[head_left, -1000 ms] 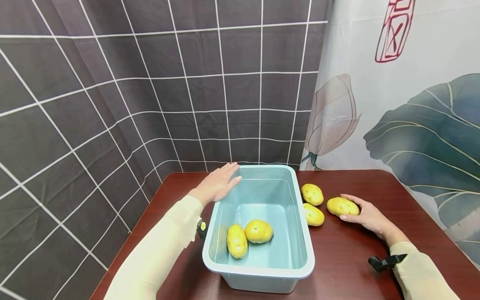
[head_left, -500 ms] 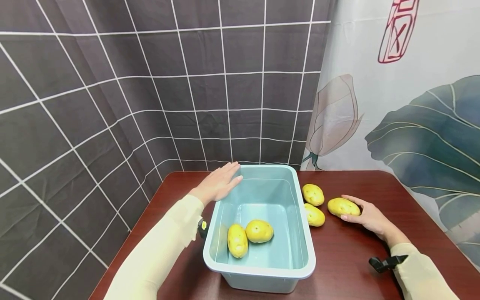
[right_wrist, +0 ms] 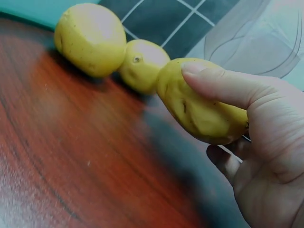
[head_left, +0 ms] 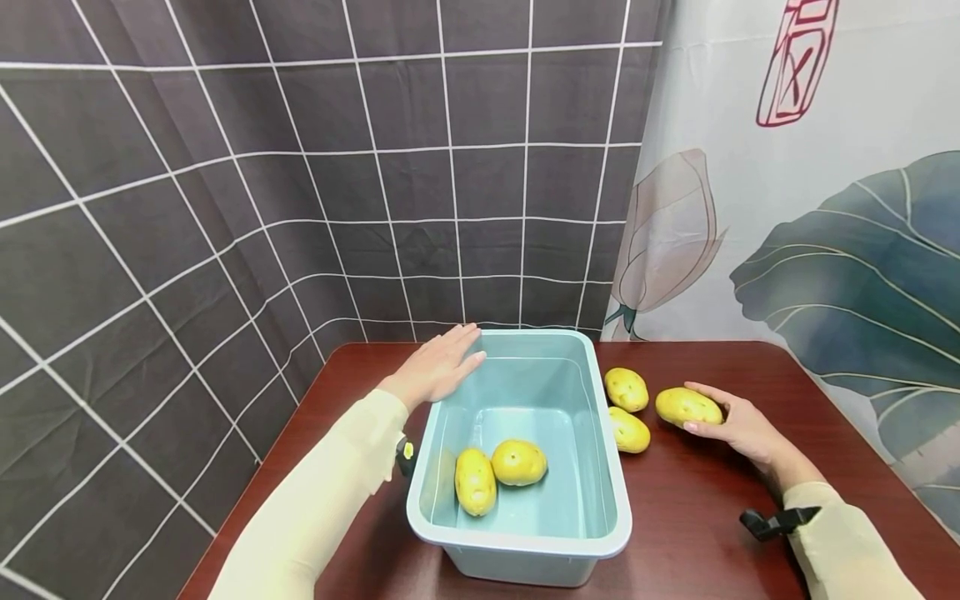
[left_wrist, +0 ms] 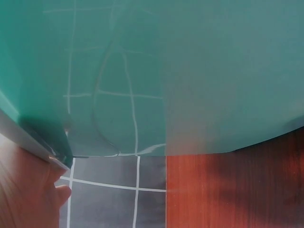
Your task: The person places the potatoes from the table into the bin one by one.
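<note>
My right hand [head_left: 738, 423] grips a yellow potato [head_left: 687, 407], thumb on the near side and fingers behind it. In the right wrist view the held potato [right_wrist: 199, 107] shows a gap and a shadow between it and the table. Left of it lie two more potatoes, the farther one [head_left: 626, 389] and the nearer one [head_left: 628, 430], beside the bin. My left hand [head_left: 437, 365] rests with straight fingers on the left rim of the light blue plastic bin [head_left: 517, 546]. Inside the bin, a tall-lying potato [head_left: 475, 482] and a rounder potato [head_left: 519, 462] sit side by side.
The reddish-brown wooden table [head_left: 697, 517] bears everything. A dark curtain with a white grid [head_left: 390, 192] hangs behind and to the left. A pale curtain with lotus prints [head_left: 750, 208] hangs at the back right. The bin's outer wall [left_wrist: 190, 71] fills most of the left wrist view.
My right hand has raised the potato slightly from the table, its fingers closing farther round it. The left hand, the bin and the other potatoes stay in place.
</note>
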Motion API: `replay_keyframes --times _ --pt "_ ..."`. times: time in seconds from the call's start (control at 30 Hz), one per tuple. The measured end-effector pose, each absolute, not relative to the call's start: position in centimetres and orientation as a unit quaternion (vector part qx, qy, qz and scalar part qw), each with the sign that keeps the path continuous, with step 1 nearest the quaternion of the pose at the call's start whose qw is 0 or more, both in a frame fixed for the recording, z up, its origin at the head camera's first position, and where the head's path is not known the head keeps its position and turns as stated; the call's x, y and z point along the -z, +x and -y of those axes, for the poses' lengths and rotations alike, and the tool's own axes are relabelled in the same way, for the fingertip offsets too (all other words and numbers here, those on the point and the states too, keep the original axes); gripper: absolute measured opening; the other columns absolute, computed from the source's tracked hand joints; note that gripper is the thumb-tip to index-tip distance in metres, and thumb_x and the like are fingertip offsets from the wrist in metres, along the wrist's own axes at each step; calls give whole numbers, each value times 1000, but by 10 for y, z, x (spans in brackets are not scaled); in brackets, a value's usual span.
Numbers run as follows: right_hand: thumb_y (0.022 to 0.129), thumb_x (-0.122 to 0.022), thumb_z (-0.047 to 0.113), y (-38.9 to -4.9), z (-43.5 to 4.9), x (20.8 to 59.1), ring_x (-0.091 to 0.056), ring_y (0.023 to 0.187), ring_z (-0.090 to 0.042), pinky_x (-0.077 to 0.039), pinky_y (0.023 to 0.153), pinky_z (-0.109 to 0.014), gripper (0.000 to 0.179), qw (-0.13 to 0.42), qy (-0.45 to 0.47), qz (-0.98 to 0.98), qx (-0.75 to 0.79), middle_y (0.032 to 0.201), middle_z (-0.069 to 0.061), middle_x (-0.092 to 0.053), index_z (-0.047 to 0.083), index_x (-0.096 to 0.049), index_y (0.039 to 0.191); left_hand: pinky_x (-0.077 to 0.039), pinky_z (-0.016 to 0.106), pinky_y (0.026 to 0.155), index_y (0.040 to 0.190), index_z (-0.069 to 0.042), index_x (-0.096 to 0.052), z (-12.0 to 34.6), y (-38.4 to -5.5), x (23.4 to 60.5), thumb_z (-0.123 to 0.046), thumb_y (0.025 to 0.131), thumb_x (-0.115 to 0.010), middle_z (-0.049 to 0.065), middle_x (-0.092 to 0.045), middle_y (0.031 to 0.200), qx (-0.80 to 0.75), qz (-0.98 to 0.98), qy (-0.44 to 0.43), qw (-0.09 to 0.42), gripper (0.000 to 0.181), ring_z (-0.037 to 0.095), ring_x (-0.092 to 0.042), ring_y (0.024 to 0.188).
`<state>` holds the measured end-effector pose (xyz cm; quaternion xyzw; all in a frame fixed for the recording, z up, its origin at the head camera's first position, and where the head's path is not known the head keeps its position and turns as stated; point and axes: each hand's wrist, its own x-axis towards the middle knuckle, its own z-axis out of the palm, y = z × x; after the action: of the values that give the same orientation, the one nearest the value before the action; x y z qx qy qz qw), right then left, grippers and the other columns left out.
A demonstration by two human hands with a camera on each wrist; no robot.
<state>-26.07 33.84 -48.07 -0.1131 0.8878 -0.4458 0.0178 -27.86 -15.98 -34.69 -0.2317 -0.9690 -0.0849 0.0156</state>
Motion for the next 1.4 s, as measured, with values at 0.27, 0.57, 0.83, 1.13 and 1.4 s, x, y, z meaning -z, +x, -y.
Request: replay_keyframes --times 0.27,0.57,0.83,1.13,1.4 --pt "84 -76 32 -260 -334 464 -47 105 -12 -47 81 -22 79 14 -127 -883 452 137 -15 -46 12 -36 149 -15 41 117 153 -14 -27 160 -278 346 -52 102 -30 3 -24 158 92 968 -232 14 64 21 -17 146" --pt "84 -76 26 -259 -325 445 -51 103 -8 -50 79 -21 76 -11 -162 -878 450 132 -11 -50 11 -39 148 -15 40 117 153 -15 -27 160 -277 346 -52 101 -30 2 -23 158 89 969 -231 13 64 21 -17 146" --pt "84 -76 22 -258 -313 424 -53 104 -8 -49 81 -20 73 -23 -191 -871 452 130 -7 -54 13 -41 147 -15 40 117 153 -15 -27 160 -278 347 -52 101 -30 2 -23 158 91 969 -231 14 64 19 -16 146" --pt "81 -79 17 -255 -293 396 -57 102 -9 -51 80 -20 72 -32 -221 -861 457 126 -5 -58 14 -45 144 -14 40 117 153 -15 -27 160 -276 344 -52 101 -30 2 -24 158 98 968 -232 12 64 21 -16 146" --pt "80 -79 13 -254 -279 377 -58 100 -11 -50 81 -19 72 -27 -256 -851 457 125 -5 -59 12 -45 144 -15 39 117 153 -14 -27 160 -276 344 -52 101 -30 2 -24 158 96 968 -230 13 63 21 -17 146"
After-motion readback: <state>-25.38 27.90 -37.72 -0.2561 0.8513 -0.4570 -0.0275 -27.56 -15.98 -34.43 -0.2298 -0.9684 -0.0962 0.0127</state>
